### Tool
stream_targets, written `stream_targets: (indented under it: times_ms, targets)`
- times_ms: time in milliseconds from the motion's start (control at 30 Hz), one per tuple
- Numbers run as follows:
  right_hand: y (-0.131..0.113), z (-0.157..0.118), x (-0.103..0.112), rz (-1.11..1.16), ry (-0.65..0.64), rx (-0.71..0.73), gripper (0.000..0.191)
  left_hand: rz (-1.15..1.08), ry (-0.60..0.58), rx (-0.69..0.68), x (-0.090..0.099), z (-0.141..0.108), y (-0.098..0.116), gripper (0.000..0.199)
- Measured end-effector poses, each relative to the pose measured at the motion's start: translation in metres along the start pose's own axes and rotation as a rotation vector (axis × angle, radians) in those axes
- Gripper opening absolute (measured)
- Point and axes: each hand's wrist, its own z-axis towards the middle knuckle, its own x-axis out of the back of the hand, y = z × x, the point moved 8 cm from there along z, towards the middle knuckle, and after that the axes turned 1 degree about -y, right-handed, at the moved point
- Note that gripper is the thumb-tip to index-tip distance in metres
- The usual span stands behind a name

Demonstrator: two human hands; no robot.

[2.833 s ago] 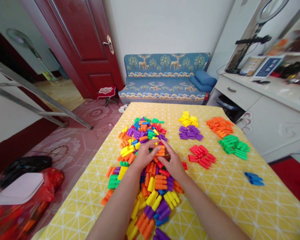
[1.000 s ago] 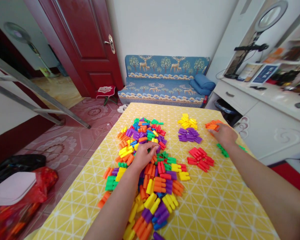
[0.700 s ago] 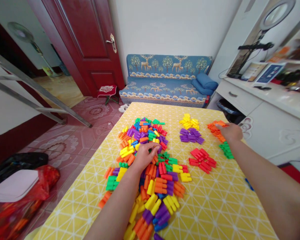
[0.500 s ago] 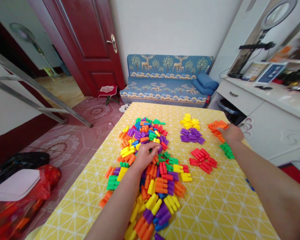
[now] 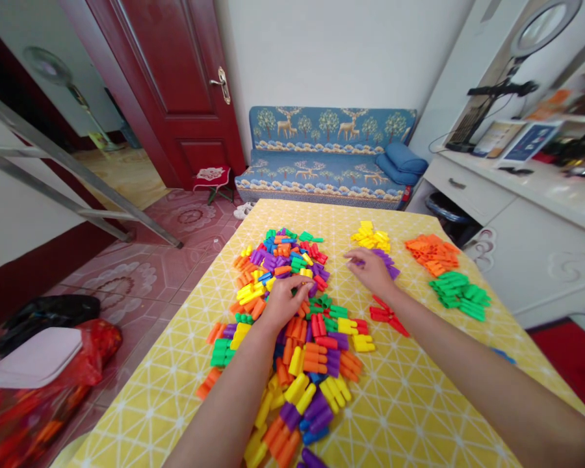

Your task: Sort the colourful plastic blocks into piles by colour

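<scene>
My left hand (image 5: 287, 300) is closed in a pinch over the mixed pile of bullet-shaped plastic building blocks (image 5: 316, 357); what its fingertips hold, if anything, is hidden. To its right, my right hand (image 5: 373, 272) hovers with fingers stretched toward the pile and nothing visible in them. It partly covers the purple blocks (image 5: 389, 265), and its wrist passes over the red blocks (image 5: 387, 316). Sorted yellow blocks (image 5: 368, 235) lie behind it. Farther right are heaps of orange blocks (image 5: 433, 253) and green blocks (image 5: 461, 294).
A yellow patterned cloth (image 5: 166, 370) covers the table. Some blue blocks (image 5: 503, 355) lie near its right side, partly behind my right forearm. A white cabinet (image 5: 531, 240) stands at the right, a blue sofa (image 5: 316, 172) beyond the table, and a metal ladder (image 5: 92, 201) at the left.
My right hand has left the orange heap and moved left to above the purple blocks. The orange and green heaps now show uncovered. My left hand stays in place.
</scene>
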Motion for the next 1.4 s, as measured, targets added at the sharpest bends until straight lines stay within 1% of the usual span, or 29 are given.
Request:
stream_targets:
  times_ms: [33, 67, 100, 133, 233, 333, 400, 467, 533, 600, 700, 767, 867, 933, 1000, 1067, 1133, 1233, 1333, 1400]
  targets:
    - [-0.013, -0.004, -0.021, 0.034, -0.083, 0.018, 0.021, 0.001, 0.008, -0.002, 0.000, 0.000, -0.001, 0.022]
    - [-0.023, -0.009, -0.038, 0.051, -0.128, 0.029, 0.023, 0.002, 0.019, -0.004, 0.001, -0.001, -0.001, 0.022]
    - [-0.030, -0.013, -0.051, 0.059, -0.136, 0.027, 0.026, 0.005, 0.033, -0.007, 0.002, -0.001, -0.001, 0.021]
    - [-0.035, -0.015, -0.060, 0.065, -0.116, 0.014, 0.029, 0.009, 0.049, -0.009, 0.003, -0.001, -0.001, 0.020]
    - [-0.035, -0.019, -0.074, 0.107, -0.018, -0.078, 0.033, 0.024, 0.106, -0.009, 0.007, -0.001, -0.002, 0.019]
    - [-0.032, -0.020, -0.080, 0.150, 0.047, -0.147, 0.031, 0.051, 0.182, -0.028, 0.014, -0.001, 0.000, 0.017]
    - [-0.034, -0.021, -0.076, 0.141, 0.082, -0.160, 0.030, 0.073, 0.227, -0.060, 0.018, -0.001, 0.002, 0.016]
    - [-0.037, -0.025, -0.068, 0.111, 0.097, -0.151, 0.028, 0.082, 0.248, -0.090, 0.020, 0.000, 0.004, 0.015]
    - [-0.041, -0.029, -0.056, 0.067, 0.062, -0.131, 0.026, 0.074, 0.252, -0.099, 0.020, 0.000, 0.004, 0.015]
    - [-0.043, -0.037, -0.043, 0.009, -0.036, -0.138, 0.024, 0.073, 0.244, -0.092, 0.019, 0.000, 0.002, 0.016]
    - [-0.044, -0.055, -0.025, -0.152, -0.258, -0.196, 0.027, 0.149, 0.209, -0.073, 0.015, 0.001, 0.000, 0.020]
    - [-0.046, -0.072, -0.013, -0.313, -0.389, -0.216, 0.034, 0.222, 0.169, -0.068, 0.011, 0.001, 0.000, 0.025]
    - [-0.053, -0.099, -0.002, -0.506, -0.513, -0.209, 0.057, 0.290, 0.120, -0.070, 0.007, 0.001, 0.001, 0.028]
    - [-0.055, -0.115, -0.003, -0.555, -0.567, -0.234, 0.073, 0.311, 0.109, -0.070, 0.006, 0.001, 0.000, 0.028]
    - [-0.053, -0.126, -0.008, -0.536, -0.604, -0.277, 0.080, 0.323, 0.109, -0.072, 0.005, 0.001, 0.000, 0.027]
    - [-0.049, -0.128, -0.017, -0.455, -0.590, -0.295, 0.080, 0.333, 0.107, -0.074, 0.005, 0.001, -0.001, 0.027]
    - [-0.045, -0.120, -0.026, -0.329, -0.529, -0.278, 0.074, 0.350, 0.101, -0.075, 0.004, 0.001, -0.001, 0.028]
    - [-0.040, -0.099, -0.044, -0.144, -0.405, -0.252, 0.066, 0.392, 0.076, -0.074, 0.002, 0.002, 0.000, 0.030]
    - [-0.040, -0.078, -0.066, 0.038, -0.260, -0.228, 0.068, 0.441, 0.053, -0.065, 0.001, 0.002, 0.000, 0.032]
    - [-0.041, -0.071, -0.078, 0.155, -0.166, -0.225, 0.068, 0.477, 0.044, -0.040, 0.001, 0.002, 0.000, 0.034]
